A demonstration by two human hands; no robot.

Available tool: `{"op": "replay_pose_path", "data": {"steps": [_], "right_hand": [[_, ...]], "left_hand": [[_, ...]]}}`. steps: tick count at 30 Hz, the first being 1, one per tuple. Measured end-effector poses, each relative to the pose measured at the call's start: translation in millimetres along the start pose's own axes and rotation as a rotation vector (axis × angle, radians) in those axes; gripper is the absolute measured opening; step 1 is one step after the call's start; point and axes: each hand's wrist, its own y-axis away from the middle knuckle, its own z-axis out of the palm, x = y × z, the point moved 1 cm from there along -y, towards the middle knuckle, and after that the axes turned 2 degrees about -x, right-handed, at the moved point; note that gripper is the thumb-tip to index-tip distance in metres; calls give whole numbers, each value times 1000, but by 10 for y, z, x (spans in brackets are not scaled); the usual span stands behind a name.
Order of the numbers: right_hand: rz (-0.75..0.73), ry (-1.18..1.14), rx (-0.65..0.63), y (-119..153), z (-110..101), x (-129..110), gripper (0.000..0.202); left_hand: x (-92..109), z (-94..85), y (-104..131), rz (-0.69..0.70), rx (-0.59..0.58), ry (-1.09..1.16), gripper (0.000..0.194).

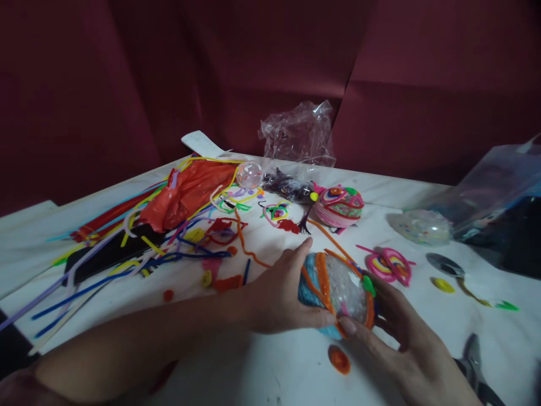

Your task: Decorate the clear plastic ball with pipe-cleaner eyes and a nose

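So you've got both hands wrapped around that clear ball [338,293] with the orange and blue pipe cleaners wound over it, sitting low over the white table [270,372]. Your left hand [276,296] comes in from the side, forearm stretched flat, thumb up top and fingers cupping the near edge. Your right hand [406,332] presses against the opposite side, thumb tip on the orange band. No readable writing anywhere. Just below the grip lies an orange coil [339,359]; past it a pink wrapped ball [338,206], to its right a pink spiral [389,265], and pliers [475,366] beside your right wrist. The loose pipe cleaner pile [139,248] sprawls beyond your left arm.
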Motion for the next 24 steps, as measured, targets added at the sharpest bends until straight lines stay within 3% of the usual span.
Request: {"op": "replay_pose_path", "data": {"steps": [11,15,17,19,22,24], "right_hand": [[26,81,56,-22,25,42,80],[34,108,91,4,59,-64,75],[72,125,88,19,63,-118,74],[106,125,85,25,58,-151,73],[122,69,67,19,51,-156,67],[116,49,61,14,50,-146,64]], "left_hand": [[152,-84,-23,107,-37,-256,82],[237,-166,-73,226,-35,-269,73],[236,-181,-94,311,32,-288,71],[192,-163,-90,401,176,-332,63],[70,-87,-27,524,400,-377,25],[-11,-34,21,520,411,-391,17]]}}
